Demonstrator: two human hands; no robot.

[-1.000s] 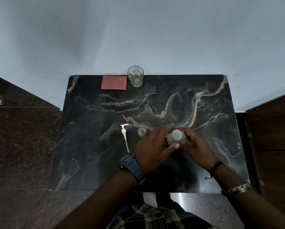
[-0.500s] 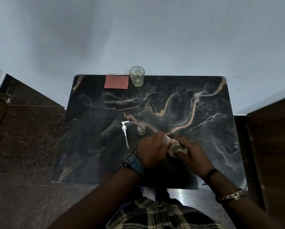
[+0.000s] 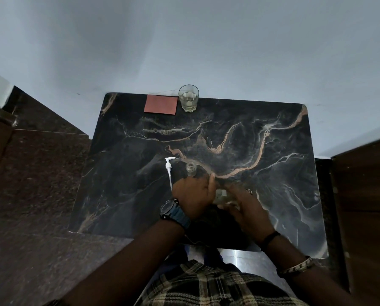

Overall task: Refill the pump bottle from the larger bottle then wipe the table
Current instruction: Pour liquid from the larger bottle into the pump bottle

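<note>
Pre-pour stage: your left hand (image 3: 192, 196) and right hand (image 3: 247, 209) grip the larger bottle (image 3: 221, 196) at frame centre. Pump bottle (image 3: 191, 169) stands uncapped just above-left; next, likely tilt over its mouth.

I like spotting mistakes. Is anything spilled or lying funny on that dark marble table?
No spill shows. The white plastic pump head lies flat on the dark marble table, apart from the small clear open bottle it probably belongs to. That fits a refill. Both hands hold a pale larger bottle, mostly hidden.
</note>
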